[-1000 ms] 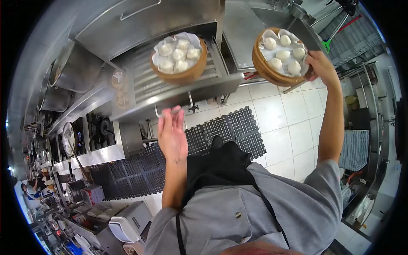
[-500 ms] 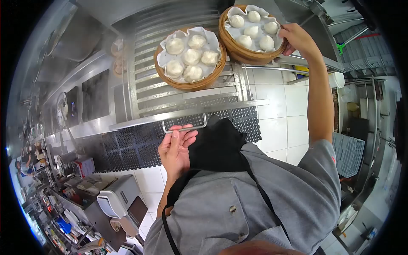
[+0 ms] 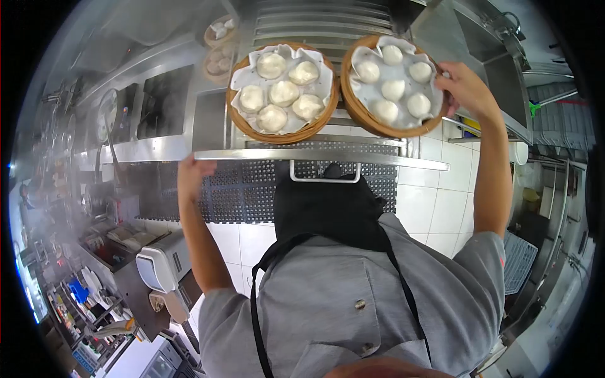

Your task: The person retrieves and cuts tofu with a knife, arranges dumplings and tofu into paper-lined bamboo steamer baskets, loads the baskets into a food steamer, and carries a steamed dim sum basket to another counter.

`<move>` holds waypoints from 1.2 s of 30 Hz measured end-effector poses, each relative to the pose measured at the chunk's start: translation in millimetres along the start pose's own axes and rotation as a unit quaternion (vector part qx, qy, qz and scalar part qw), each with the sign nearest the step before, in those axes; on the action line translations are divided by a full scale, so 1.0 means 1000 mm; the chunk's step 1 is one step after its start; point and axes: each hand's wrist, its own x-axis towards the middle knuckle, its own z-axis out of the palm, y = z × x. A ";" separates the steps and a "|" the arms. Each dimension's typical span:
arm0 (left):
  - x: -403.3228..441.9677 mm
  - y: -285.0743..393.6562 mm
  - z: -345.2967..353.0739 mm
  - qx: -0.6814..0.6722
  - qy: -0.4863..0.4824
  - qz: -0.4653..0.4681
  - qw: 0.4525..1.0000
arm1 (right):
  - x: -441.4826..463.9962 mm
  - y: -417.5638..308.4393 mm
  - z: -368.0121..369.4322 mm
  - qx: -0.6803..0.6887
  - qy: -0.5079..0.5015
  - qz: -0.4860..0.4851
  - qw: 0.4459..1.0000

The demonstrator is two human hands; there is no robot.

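Note:
My right hand (image 3: 465,89) grips the right rim of a round bamboo steamer (image 3: 360,117), its lower fingers partly hidden behind the rim. Several pale buns (image 3: 392,90) sit on white liner paper inside. A second bamboo steamer (image 3: 293,137) stands to its left, with several larger white buns (image 3: 283,94) on crinkled paper. Both rest on a slatted pull-out metal drawer. Blurred by motion, my left hand (image 3: 194,169) is by the left end of the drawer's front edge (image 3: 302,155), fingers stretched rightward, nothing visible in it. The wire handle (image 3: 325,181) is untouched.
More small steamers (image 3: 218,63) stand at the back left behind steam. A metal counter (image 3: 142,151) runs along the left. Black perforated matting (image 3: 233,195) and white tiles (image 3: 419,208) cover the floor. A grey crate (image 3: 520,261) is at the right.
My left hand has let go of the drawer handle and moved left and up. Both steamers now appear closer, the right one lower in view, with my right hand still on its rim.

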 end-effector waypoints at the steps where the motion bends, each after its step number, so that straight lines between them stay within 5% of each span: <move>1: 0.015 -0.001 -0.010 -0.009 0.017 0.021 1.000 | -0.004 0.001 0.001 0.012 -0.009 -0.012 1.000; 7: 0.146 0.013 -0.038 -0.017 0.012 0.071 0.997 | -0.021 -0.010 0.019 0.026 -0.003 0.024 0.999; 15: 0.305 0.021 -0.015 0.005 -0.004 -0.007 1.000 | -0.035 -0.029 0.027 0.008 0.021 0.061 0.998; 17: 0.353 -0.008 -0.021 -0.117 -0.123 0.108 0.980 | -0.021 -0.013 0.015 -0.055 -0.020 0.040 0.998; 19: 0.378 0.018 -0.023 0.314 -0.125 0.074 0.938 | -0.011 -0.028 0.011 -0.134 -0.015 0.039 0.990; 20: 0.395 0.013 -0.019 0.482 -0.157 0.193 0.840 | -0.006 -0.025 0.010 -0.124 -0.006 0.032 0.992; 21: 0.420 -0.011 -0.027 0.369 -0.135 0.314 0.864 | -0.007 -0.034 0.013 -0.145 0.025 0.028 0.989; 23: 0.373 0.017 -0.032 0.056 -0.160 0.032 0.985 | -0.007 -0.050 0.018 -0.164 0.058 0.026 0.984; 26: 0.363 0.024 -0.027 0.061 -0.178 0.052 0.981 | 0.011 -0.057 0.016 -0.192 -0.021 0.026 0.981; 29: 0.354 0.031 -0.023 0.160 -0.147 0.081 0.973 | 0.036 -0.031 0.015 -0.254 0.013 -0.095 0.962; 30: 0.362 0.027 -0.023 0.164 -0.157 0.084 0.970 | 0.050 -0.022 0.012 -0.301 0.034 -0.244 0.921; 31: 0.378 0.019 -0.026 0.371 -0.155 0.214 0.890 | 0.056 -0.018 0.012 -0.342 0.053 -0.385 0.856; 32: 0.391 0.011 -0.029 0.552 -0.139 0.333 0.752 | 0.054 -0.026 0.013 -0.342 0.056 -0.378 0.859; 33: 0.400 0.004 -0.031 0.552 -0.142 0.338 0.749 | 0.051 -0.040 0.011 -0.375 0.014 -0.267 0.888; 34: 0.404 -0.002 -0.033 0.402 -0.163 0.236 0.870 | 0.052 -0.051 0.010 -0.399 -0.030 -0.152 0.904; 35: 0.408 -0.008 -0.036 0.234 -0.176 0.121 0.948 | 0.057 -0.055 0.009 -0.398 -0.027 -0.148 0.905; 36: 0.393 0.001 -0.033 0.237 -0.180 0.125 0.947 | 0.064 -0.058 0.008 -0.367 -0.010 -0.180 0.913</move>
